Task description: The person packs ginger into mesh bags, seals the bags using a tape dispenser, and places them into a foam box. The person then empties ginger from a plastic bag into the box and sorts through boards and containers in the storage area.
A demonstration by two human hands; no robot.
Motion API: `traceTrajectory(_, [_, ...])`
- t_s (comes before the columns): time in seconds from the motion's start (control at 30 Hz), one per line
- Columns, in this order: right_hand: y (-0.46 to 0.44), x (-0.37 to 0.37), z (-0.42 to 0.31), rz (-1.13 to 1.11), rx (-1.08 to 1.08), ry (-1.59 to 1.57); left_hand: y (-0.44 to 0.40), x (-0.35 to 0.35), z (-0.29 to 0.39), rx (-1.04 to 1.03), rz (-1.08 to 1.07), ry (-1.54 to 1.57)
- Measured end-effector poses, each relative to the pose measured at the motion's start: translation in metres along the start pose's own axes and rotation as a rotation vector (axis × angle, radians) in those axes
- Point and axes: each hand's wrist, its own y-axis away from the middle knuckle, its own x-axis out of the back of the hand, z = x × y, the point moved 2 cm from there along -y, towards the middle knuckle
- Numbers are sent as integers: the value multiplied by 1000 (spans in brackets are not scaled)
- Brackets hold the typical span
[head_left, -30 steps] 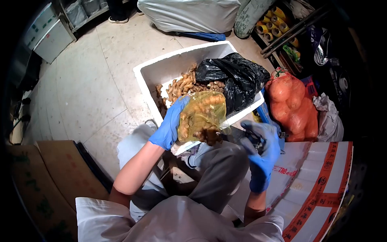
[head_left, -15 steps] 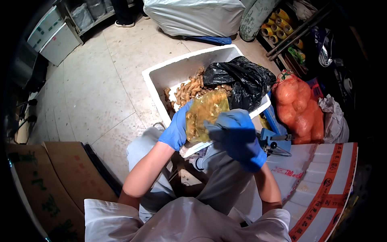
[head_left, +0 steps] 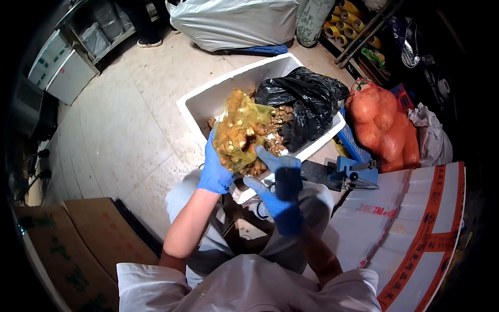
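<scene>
A yellow mesh bag (head_left: 241, 130) filled with ginger is in my left hand (head_left: 214, 169), which wears a blue glove and grips the bag's left side. My right hand (head_left: 280, 190), also blue-gloved, is just right of the bag's lower end, its fingers spread and nothing visible in them. Below the bag stands a white foam box (head_left: 195, 112) with loose ginger (head_left: 280, 117) in it. A black plastic bag (head_left: 312, 101) covers the box's right side.
A blue metal device (head_left: 353, 174) stands right of the box, near an orange mesh sack (head_left: 382, 125) of round contents. Taped white foam boxes (head_left: 416, 229) are at lower right, cardboard (head_left: 99, 234) at lower left. A person's shoe (head_left: 149, 43) shows at the back.
The mesh bag has moved left and up, and now looks fuller and rounder. My right hand has come away from it and spread its fingers. The view has shifted slightly.
</scene>
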Motion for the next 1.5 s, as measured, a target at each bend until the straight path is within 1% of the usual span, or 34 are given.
traceTrajectory(0.03, [-4,-7,1,-9,27,71,0,-3,0,-30,17,-106])
traceTrajectory(0.07, [-5,-13,6,1,29,71,0,-6,0,-63,35,-212])
traceTrajectory(0.1, [-6,-21,12,1,55,43,-1,-2,0,-44,17,-111])
traceTrajectory(0.13, [-7,-25,15,1,82,14,-2,4,-3,-44,11,-117])
traceTrajectory(0.2, [-9,-20,14,43,112,64,-6,12,-5,-76,36,-233])
traceTrajectory(0.23, [-10,-14,15,-35,221,62,-8,14,-6,-44,33,-101])
traceTrajectory(0.27, [-9,-8,16,-114,326,62,-9,8,-3,-38,29,-112])
traceTrajectory(0.3, [-8,-5,20,-269,271,56,-7,-1,0,7,32,-16])
traceTrajectory(0.33, [-6,0,25,-361,264,78,-6,-5,1,56,36,80])
traceTrajectory(0.4, [0,7,38,-324,292,199,-6,5,-3,44,23,-123])
traceTrajectory(0.47, [-6,24,31,-358,324,252,-11,7,-7,112,31,105])
traceTrajectory(0.5, [-13,36,15,-363,352,306,-6,-4,-5,54,25,52])
traceTrajectory(0.53, [-19,47,1,-371,380,358,-6,-4,-5,51,23,52])
traceTrajectory(0.57, [-24,60,-8,-233,467,216,-6,-4,-5,32,1,4])
traceTrajectory(0.6, [-27,70,-15,-236,469,217,-6,-4,-4,29,-8,-2])
traceTrajectory(0.67, [-32,91,-26,-72,337,44,-5,-3,-4,23,-26,-13])
traceTrajectory(0.7, [-29,96,-24,-35,20,-32,-8,5,-6,83,-25,105])
traceTrajectory(0.73, [-21,84,-15,167,-217,-484,-10,9,-7,141,-25,221])
traceTrajectory(0.8, [-23,69,-8,143,-470,-653,-10,4,-8,112,-28,235])
traceTrajectory(0.83, [-29,59,-13,144,-591,-656,-10,4,-9,70,45,147])
traceTrajectory(0.87, [-8,52,19,-98,-730,-829,-10,4,-8,27,121,58])
traceTrajectory(0.9, [11,42,47,-178,-702,-761,-10,6,-7,24,122,58])
traceTrajectory(0.97, [10,35,49,-257,-675,-692,-12,13,-10,105,112,186])
traceTrajectory(1.0, [3,35,44,-211,-590,-576,-13,17,-12,104,112,187])
traceTrajectory(1.07, [-12,36,24,-168,-504,-455,-15,21,-14,77,127,155])
traceTrajectory(1.13, [-18,32,11,-168,-770,-663,-13,17,-12,79,105,183])
traceTrajectory(1.17, [-18,25,14,-180,-699,-652,-13,16,-11,82,85,206])
traceTrajectory(1.2, [-18,24,13,-183,-698,-651,-13,16,-11,79,86,208])
traceTrajectory(1.27, [-21,21,7,-416,-810,-591,-13,16,-11,59,112,174])
traceTrajectory(1.3, [-25,20,10,-395,-372,-384,-14,16,-12,56,115,177])
traceTrajectory(1.33, [-28,22,8,-401,-371,-384,-14,17,-12,56,121,174])
traceTrajectory(1.4, [-39,28,-7,-465,-883,-652,-14,16,-12,48,128,177])
traceTrajectory(1.47, [-47,37,-12,-441,-854,-611,-13,14,-10,85,180,170])
traceTrajectory(1.5, [-53,45,-11,-365,-688,-619,-15,21,-13,95,179,182])
